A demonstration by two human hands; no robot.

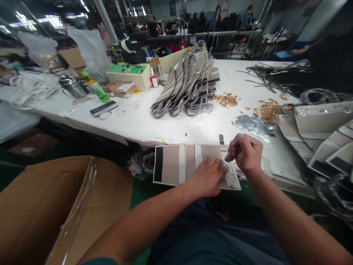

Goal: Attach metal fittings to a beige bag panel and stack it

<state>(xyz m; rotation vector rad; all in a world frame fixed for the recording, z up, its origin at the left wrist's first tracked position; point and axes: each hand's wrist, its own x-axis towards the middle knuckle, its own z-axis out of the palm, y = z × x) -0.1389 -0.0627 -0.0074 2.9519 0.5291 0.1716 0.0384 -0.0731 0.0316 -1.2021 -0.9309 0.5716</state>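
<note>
A flat beige panel (171, 163) with white borders and a black strip at its left end lies at the table's front edge, partly overhanging it. My left hand (208, 176) rests on the panel's right part, fingers spread and pressing it flat. Just right of it, my right hand (246, 151) is closed in a fist around a small dark tool (229, 157), whose lower end meets the panel near its metal fittings. A small metal piece (221, 139) lies by the panel's back edge.
Stacked beige panels (187, 79) stand behind, with more panels (322, 121) at right. Gold clips (227, 99) and grey metal plates (252, 124) lie on the white table (143, 121). A bottle (96, 87) is at left; a large cardboard box (110, 191) stands at front left.
</note>
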